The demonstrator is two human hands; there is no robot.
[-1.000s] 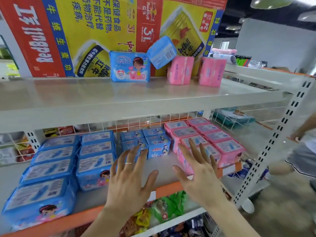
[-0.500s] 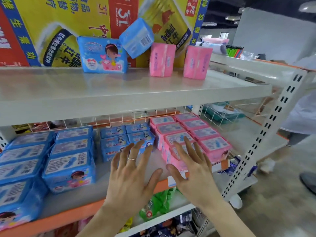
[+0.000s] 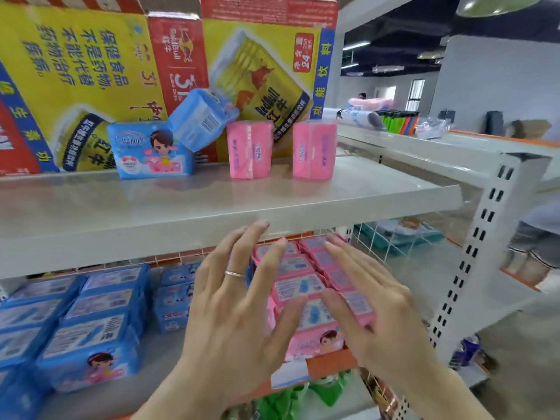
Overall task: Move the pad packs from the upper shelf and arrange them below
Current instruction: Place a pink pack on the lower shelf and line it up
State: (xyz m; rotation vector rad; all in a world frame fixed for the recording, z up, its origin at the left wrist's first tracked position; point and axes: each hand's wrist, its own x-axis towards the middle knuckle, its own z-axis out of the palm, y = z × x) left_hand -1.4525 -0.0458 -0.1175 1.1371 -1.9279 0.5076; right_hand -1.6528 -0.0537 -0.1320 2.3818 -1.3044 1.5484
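Shop racking of pale metal shelves on a perforated white upright point(image 3: 491, 253); nearest, both hands are raised with their backs to the camera, in front of the orange-lipped lower shelf point(image 3: 328, 363); left hand point(image 3: 239, 313) spread wide, fingers straight, thin ring point(image 3: 235, 273) on one finger, holding nothing; right hand point(image 3: 378, 313) also flat and spread, empty; cannot tell if either touches a pack. Behind the hands on the lower shelf, pink packs point(image 3: 300, 287) lie flat, label up, in two rows running near to far; left of them small blue packs point(image 3: 175, 301), then larger blue packs point(image 3: 91, 338) in rows; all soft glossy plastic. Above and beyond the fingertips, upper shelf point(image 3: 212, 207) carries four pad packs toward its far side: blue cartoon pack point(image 3: 148, 150) on its long edge, face to the camera, long axis left-right; tilted blue pack point(image 3: 201, 119) propped on its top right corner, barcode side out, tipped toward the left pink pack point(image 3: 250, 150); that one and the right pink pack point(image 3: 313, 150) stand upright, taller than wide, apart from each other. Yellow-and-red printed cardboard point(image 3: 91, 71) stands just behind all four. Far right, another shelf with bright items, blurred.
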